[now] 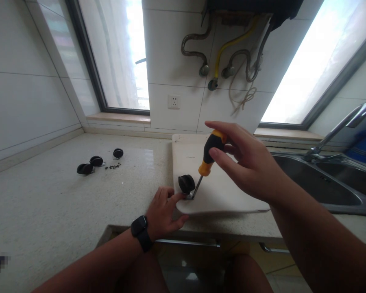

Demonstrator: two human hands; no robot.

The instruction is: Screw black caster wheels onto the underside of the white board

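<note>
My right hand is closed around the yellow-and-black handle of a screwdriver. The shaft slants down to the metal plate of a black caster wheel, and the tip meets the plate's right side; any screw there is too small to make out. That caster stands at the near left corner of a pale, round-cornered board on the counter. With a dark watch on the wrist, my left hand holds the caster plate down with the index finger. Its thumb lies by the board's front edge, and the other fingers are curled.
On the left of the counter sit three more casters, with several small dark screws beside them. A double sink with a faucet is at the right. Cabinet handles lie below the counter's front edge.
</note>
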